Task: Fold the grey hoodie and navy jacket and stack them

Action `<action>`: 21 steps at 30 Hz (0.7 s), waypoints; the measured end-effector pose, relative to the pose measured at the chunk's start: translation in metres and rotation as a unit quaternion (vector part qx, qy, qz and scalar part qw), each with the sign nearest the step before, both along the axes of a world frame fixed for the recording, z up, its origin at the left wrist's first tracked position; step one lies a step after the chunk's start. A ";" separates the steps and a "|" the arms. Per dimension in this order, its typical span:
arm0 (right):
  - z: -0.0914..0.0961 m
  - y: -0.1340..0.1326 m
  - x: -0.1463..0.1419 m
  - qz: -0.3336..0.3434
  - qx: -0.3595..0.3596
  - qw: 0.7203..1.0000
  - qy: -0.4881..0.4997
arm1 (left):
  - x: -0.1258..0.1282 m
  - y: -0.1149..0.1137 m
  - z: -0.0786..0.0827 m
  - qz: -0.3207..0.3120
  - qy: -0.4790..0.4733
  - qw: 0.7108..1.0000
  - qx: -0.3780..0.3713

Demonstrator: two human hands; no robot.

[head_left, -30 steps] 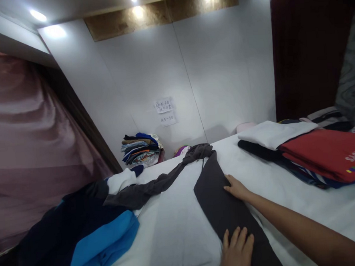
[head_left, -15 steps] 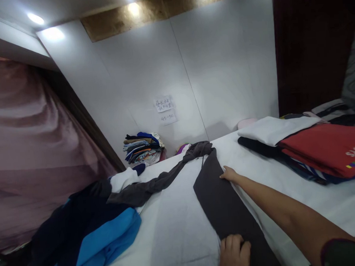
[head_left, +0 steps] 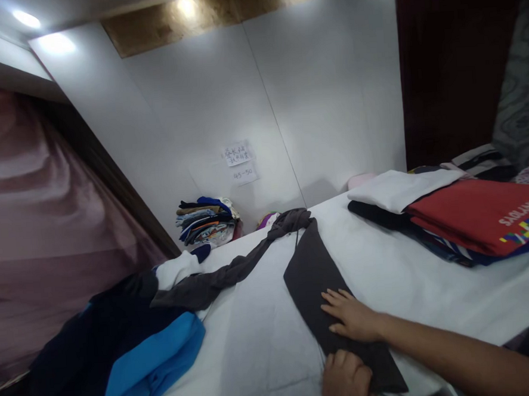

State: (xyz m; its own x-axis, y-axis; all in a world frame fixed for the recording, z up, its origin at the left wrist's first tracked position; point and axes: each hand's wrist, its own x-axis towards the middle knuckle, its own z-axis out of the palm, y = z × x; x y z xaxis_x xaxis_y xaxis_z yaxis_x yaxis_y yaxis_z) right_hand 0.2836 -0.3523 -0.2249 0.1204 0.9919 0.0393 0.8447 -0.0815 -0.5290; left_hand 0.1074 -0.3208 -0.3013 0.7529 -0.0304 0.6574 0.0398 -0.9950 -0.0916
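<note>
Two bare hands are on one pair of dark grey trousers (head_left: 317, 290) lying on a white-sheeted surface (head_left: 260, 347). The right hand (head_left: 353, 317) lies flat and open on one trouser leg, fingers spread, gripping nothing. The left hand (head_left: 345, 381) sits curled at that leg's lower end, on the cloth; whether it has hold, I cannot tell. The other leg runs twisted away leftward. To the right are three folded garments: one white (head_left: 402, 189), one red (head_left: 481, 217), one black (head_left: 373, 215). On the left lies one blue-and-navy garment (head_left: 139, 343). Two paper notes (head_left: 239, 162) sit on the wall above one pile of folded clothes (head_left: 205, 221).
</note>
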 end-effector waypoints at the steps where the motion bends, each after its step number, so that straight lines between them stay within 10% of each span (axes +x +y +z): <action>1: -0.002 -0.008 -0.006 0.011 -0.009 1.000 0.008 | 0.001 -0.001 0.001 -0.029 -0.027 0.999 -0.005; 15: -0.023 -0.097 -0.039 -0.032 0.034 0.993 0.104 | -0.007 -0.017 -0.002 -0.039 -0.134 0.990 0.015; 21: -0.007 -0.102 -0.046 -0.072 0.081 0.991 0.076 | -0.017 -0.005 -0.030 -0.101 -0.135 0.985 0.032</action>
